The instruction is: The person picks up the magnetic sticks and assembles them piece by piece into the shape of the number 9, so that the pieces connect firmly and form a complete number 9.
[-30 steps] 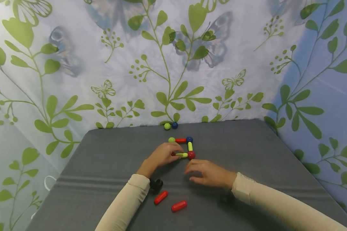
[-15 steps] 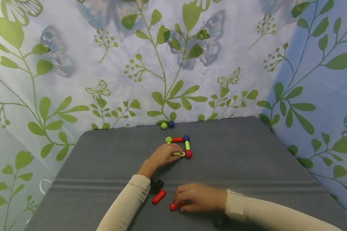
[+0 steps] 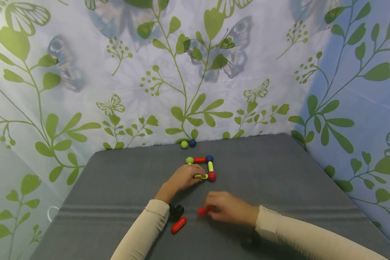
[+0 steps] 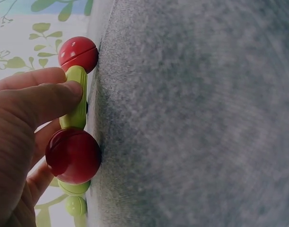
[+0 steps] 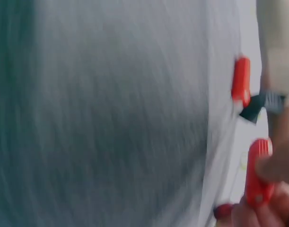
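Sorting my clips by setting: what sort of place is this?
Probably a home-style play or craft corner: a grey padded tabletop, leaf-and-butterfly curtains hung round it, and a magnetic rod-and-ball toy frame.

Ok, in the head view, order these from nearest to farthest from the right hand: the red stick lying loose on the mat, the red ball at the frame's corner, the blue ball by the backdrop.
1. Red ball: just above the right hand, at the frame's near corner.
2. Loose red stick: to the hand's left, beside the left sleeve.
3. Blue ball: far edge of the mat, against the backdrop.
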Demonstrator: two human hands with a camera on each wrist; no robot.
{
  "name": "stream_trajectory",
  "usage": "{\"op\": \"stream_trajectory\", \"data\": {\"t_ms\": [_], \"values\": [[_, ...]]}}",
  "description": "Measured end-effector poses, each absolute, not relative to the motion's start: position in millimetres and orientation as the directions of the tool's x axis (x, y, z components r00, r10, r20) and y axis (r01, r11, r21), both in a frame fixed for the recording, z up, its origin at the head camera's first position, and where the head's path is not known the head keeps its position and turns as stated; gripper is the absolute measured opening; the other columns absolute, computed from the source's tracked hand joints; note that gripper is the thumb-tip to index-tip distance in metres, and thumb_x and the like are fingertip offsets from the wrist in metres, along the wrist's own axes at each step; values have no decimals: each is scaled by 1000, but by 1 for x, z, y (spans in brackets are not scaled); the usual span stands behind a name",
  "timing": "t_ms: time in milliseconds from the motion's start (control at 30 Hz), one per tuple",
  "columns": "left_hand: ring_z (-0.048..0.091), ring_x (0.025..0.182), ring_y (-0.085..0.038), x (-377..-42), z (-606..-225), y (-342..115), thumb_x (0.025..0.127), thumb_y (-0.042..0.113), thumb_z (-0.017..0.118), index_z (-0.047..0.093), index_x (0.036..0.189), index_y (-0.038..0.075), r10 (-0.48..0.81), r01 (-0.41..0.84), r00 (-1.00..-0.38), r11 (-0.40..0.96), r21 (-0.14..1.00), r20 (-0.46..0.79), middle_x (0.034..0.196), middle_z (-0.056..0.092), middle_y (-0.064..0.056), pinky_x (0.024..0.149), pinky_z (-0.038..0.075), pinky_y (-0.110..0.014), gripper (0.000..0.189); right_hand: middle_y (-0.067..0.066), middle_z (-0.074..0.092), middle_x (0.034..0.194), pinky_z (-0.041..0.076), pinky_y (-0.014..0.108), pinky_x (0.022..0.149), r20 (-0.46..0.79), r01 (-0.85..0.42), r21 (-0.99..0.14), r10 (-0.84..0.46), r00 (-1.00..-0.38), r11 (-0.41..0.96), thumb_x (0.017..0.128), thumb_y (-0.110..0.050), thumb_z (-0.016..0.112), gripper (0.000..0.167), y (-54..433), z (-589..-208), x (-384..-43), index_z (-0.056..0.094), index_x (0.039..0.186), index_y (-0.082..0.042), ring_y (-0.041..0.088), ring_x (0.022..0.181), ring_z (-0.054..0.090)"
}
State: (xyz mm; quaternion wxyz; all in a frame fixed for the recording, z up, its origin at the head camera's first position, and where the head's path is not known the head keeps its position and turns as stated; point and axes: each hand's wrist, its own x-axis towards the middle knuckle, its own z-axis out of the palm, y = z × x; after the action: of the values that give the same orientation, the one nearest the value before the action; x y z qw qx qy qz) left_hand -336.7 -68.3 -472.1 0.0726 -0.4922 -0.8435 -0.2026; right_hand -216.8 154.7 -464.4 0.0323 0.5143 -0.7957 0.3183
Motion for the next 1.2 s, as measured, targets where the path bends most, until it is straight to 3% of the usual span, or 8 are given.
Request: {"op": "stream_trajectory", "data": {"t_ms": [167,300,700,967,1200], "values": [[67,104,-12,-337,-473,-68,88,7,79,78,105,12,804,868,-492,426,256,334,111,71,0,92,52,-29,17,-7,60,92,51,22,67,465,-750,-389,-588,-661,535,80,2,80,25,172,-464,-242,68,94,-16,8,76,57],[66,105,-12,-335,-474,-67,89,9,79,78,104,13,806,859,-506,439,262,308,112,71,1,92,51,-29,16,-5,59,87,50,26,64,479,-662,-355,-480,-735,660,76,2,83,26,182,-472,-254,68,90,-13,9,73,55],[67,103,-14,-331,-469,-69,88,10,80,78,105,14,791,856,-516,454,248,328,112,71,1,88,53,-31,17,-6,57,82,50,26,60,521,-638,-341,-426,-740,691,74,1,84,24,179,-477,-260,69,88,-12,7,69,53],[66,105,-11,-330,-468,-70,91,12,77,78,106,16,777,823,-564,501,268,279,114,71,3,90,52,-28,15,-8,52,84,50,23,62,376,-588,-434,-456,-806,682,78,-17,90,26,168,-478,-260,66,88,-16,5,70,52],[65,106,-11,-332,-468,-71,92,11,77,78,107,16,776,820,-567,500,279,275,114,71,4,91,52,-28,16,-8,50,84,52,24,64,315,-569,-466,-475,-822,677,79,-19,90,27,163,-479,-262,64,87,-17,5,72,55]]}}
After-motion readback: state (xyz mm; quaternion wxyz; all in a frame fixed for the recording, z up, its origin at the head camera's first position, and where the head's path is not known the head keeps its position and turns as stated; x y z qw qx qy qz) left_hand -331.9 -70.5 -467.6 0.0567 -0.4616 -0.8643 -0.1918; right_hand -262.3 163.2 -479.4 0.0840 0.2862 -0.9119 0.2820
